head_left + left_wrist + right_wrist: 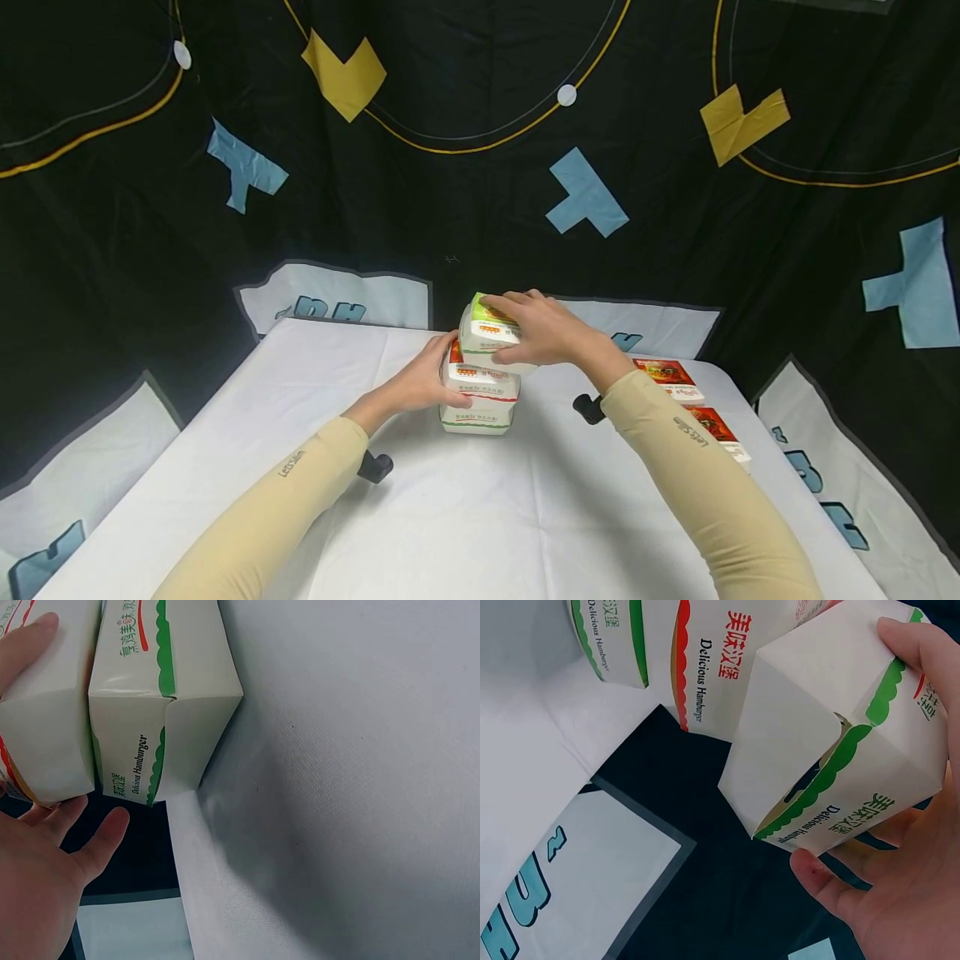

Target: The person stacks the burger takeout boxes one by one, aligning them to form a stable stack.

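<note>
Several paper hamburger boxes stand stacked near the far edge of the white table. At the bottom is a green-trimmed hamburger box [477, 422]. A red-trimmed hamburger box [489, 384] lies over it, and my left hand [422, 377] grips this one, thumb across the near side. With my right hand [553, 331] I hold another green-trimmed box [817, 697] at the top of the stack, thumb on one side and fingers on the other. That box sits tilted over the red-trimmed one, and a slit shows along its lid edge in the right wrist view.
Two more boxes with red printed tops, a farther one [670, 377] and a nearer one [718, 429], lie at the table's right edge, partly behind my right sleeve [697, 467]. A black curtain [450, 225] hangs behind the white table [450, 517].
</note>
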